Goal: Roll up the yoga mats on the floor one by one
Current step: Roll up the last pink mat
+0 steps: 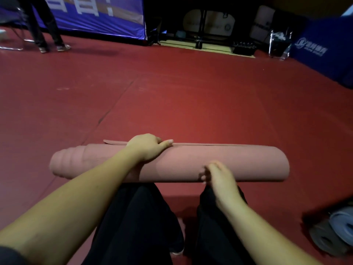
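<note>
Pink mat (219,163) lies rolled across the red floor (172,92) near the knees; left hand (148,148) presses its far top, fingers curled over; right hand (219,175) blurred, grip unclear.

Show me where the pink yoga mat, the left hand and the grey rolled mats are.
pink yoga mat (248,163): head view, side of roll.
left hand (147,149): head view, back of hand.
grey rolled mats (324,239): head view, spiral end.
</note>
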A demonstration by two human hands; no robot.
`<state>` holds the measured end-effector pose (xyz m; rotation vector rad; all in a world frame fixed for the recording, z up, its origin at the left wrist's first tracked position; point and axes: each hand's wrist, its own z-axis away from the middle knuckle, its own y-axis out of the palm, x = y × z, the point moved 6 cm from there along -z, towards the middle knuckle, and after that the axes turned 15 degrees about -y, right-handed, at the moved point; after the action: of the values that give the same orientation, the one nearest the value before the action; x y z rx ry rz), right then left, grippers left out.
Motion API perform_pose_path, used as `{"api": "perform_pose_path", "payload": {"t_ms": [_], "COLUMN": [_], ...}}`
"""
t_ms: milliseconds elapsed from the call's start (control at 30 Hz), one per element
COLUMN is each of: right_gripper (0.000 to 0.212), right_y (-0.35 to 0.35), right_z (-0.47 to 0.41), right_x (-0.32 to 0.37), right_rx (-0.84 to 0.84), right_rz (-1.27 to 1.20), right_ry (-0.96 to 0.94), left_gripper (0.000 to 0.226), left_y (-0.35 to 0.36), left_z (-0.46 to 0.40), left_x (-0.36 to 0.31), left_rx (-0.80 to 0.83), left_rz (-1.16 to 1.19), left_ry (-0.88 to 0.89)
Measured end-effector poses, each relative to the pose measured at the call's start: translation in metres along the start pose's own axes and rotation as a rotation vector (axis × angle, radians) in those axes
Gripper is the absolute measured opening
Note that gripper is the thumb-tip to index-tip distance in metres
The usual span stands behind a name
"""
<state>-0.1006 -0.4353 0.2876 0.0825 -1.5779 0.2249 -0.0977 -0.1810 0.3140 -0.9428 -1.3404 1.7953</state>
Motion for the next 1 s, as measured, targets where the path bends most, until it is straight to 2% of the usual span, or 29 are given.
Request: {"api": "perform_pose_path", "payload": {"t_ms": [67, 100, 133, 200, 367, 500, 633, 767, 833, 900, 1000], "right_gripper": [0.02, 0.024, 0.036, 0.057, 0.047, 0.045, 0.045, 0.041, 0.039, 0.039, 0.042], "right_y": [0.027, 0.037, 0.044, 0.052, 0.064, 0.076, 0.073, 0.055, 0.045, 0.039, 0.032], "right_z": [0.027, 0.037, 0.045, 0.046, 0.015, -0.009, -0.051, -0.094, -0.107, -0.115, -0.12], "right_x": [-0.04, -0.056, -0.066, -0.074, -0.057, -0.025, 0.031, 0.099, 0.123, 0.128, 0.111], "right_rx": [-0.079, -0.109, -0.153, -0.236, -0.396, -0.373, -0.401, -0.384, -0.364, -0.347, -0.327], "right_rz": [-0.481, -0.6, -0.665, -0.736, -0.874, -0.928, -0.91, -0.873, -0.836, -0.786, -0.625], "right_ry": [0.463, 0.608, 0.691, 0.725, 0.631, 0.529, 0.32, 0.066, -0.026, -0.079, -0.156], "left_gripper": [0.076, 0.076, 0.076, 0.077, 0.075, 0.068, 0.066, 0.067, 0.068, 0.073, 0.065], "left_y": [0.0, -0.001, -0.002, -0.003, -0.008, -0.024, -0.06, -0.1, -0.113, -0.113, -0.094], "left_z": [-0.003, -0.003, -0.004, -0.003, 0.002, 0.005, 0.002, -0.007, -0.01, -0.012, -0.01], "left_x": [-0.001, -0.003, -0.005, -0.007, -0.002, 0.015, -0.009, -0.053, -0.072, -0.084, -0.09], "left_rx": [0.014, 0.011, 0.008, -0.008, -0.094, -0.16, -0.172, -0.065, -0.011, 0.079, 0.151], "left_rz": [0.01, 0.009, 0.005, 0.0, 0.015, 0.139, 0.349, 0.744, 1.045, 1.364, 1.572], "left_ry": [-0.007, -0.006, 0.0, 0.0, -0.011, -0.095, -0.126, -0.107, -0.085, -0.115, -0.146]}}
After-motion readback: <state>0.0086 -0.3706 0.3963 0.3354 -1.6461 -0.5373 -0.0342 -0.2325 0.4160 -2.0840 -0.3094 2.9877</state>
